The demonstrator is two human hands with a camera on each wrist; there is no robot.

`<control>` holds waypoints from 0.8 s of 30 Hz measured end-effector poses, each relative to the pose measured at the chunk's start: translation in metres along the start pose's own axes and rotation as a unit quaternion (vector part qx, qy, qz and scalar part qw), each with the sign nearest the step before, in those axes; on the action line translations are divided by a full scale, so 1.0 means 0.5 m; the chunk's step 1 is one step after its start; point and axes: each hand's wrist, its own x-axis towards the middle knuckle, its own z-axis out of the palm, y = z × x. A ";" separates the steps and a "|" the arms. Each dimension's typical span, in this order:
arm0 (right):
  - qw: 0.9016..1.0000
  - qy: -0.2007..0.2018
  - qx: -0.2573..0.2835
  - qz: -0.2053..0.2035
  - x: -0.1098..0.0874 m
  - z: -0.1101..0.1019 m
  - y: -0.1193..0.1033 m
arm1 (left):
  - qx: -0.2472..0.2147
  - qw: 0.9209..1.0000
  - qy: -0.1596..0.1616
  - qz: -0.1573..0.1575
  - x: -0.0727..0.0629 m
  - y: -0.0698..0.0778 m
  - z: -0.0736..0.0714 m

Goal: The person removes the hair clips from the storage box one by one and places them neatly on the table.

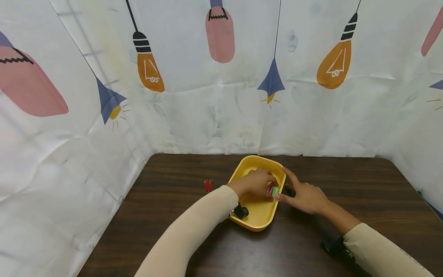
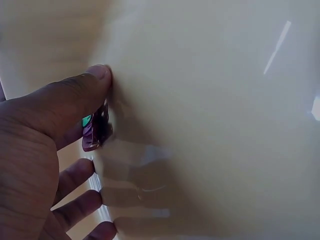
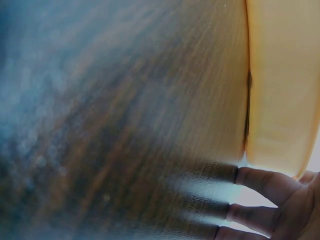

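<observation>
A yellow plastic tray [image 1: 256, 227] sits on the dark wooden table. My left hand [image 1: 255, 184] reaches into it and pinches a small bunch of shiny pink and green pieces [image 1: 272, 190] against the inside of its right wall. In the left wrist view the pieces [image 2: 95, 131] show purple and green under the thumb; their exact kind cannot be told. At the tray's right side, my right hand [image 1: 306, 197] has its forefinger stretched to the far right corner and its thumb tip at the rim beside the green pieces. Its other fingers [image 3: 262, 182] extend low beside the outer wall.
Two small red clip-like pieces [image 1: 208, 185] lie side by side on the table [image 1: 162, 215], left of the tray. A white curtain [image 1: 214, 115] printed with lamps hangs behind and along the sides. Dark wrist cameras sit on both wrists.
</observation>
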 end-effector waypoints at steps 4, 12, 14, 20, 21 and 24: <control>1.000 0.001 0.000 -0.002 0.001 0.001 0.000 | 0.005 1.000 0.005 0.002 -0.001 0.002 0.001; 1.000 -0.002 -0.001 -0.002 -0.001 -0.001 -0.001 | 0.008 1.000 0.009 0.006 0.004 0.000 0.006; 1.000 -0.002 0.001 -0.001 -0.002 -0.002 -0.002 | 0.005 1.000 0.007 0.005 0.004 -0.001 0.006; 1.000 -0.005 0.001 0.003 -0.002 -0.004 -0.004 | -0.004 1.000 0.004 0.001 0.003 0.000 0.001; 1.000 -0.006 0.000 0.002 -0.001 -0.004 -0.004 | -0.007 1.000 0.002 0.000 0.002 0.000 -0.001; 1.000 -0.006 -0.004 0.003 0.000 -0.004 -0.004 | -0.016 1.000 -0.003 -0.002 -0.001 0.001 -0.010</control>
